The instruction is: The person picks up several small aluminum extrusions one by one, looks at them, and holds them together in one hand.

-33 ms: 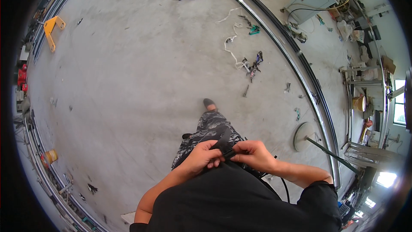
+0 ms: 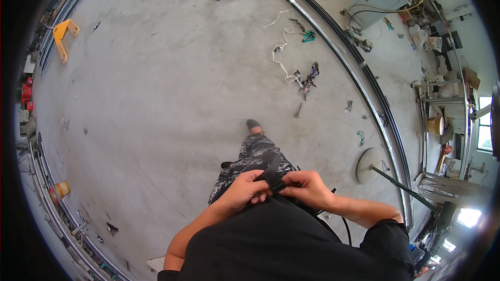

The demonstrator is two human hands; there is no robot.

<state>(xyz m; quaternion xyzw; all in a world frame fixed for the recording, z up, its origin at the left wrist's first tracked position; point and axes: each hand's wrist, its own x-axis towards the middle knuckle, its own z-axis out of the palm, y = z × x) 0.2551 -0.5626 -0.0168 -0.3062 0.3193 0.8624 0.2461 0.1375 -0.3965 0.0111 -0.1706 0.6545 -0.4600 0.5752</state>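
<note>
Black buckle (image 2: 276,183) at waist height
It lies between left hand (image 2: 242,189) and right hand (image 2: 311,188), both pinching it.

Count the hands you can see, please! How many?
2. The left hand and the right hand are close together, both gripping a black buckle. Parts of both are hidden, but no other hands show.

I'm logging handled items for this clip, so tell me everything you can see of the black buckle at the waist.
The black buckle is small, dark and plastic-looking, held at the front edge of the black shirt. The left hand and right hand pinch it from either side, hiding its ends. A dark, flat strap shows beyond it, over the patterned trousers. Whether it is fastened cannot be told.
</note>
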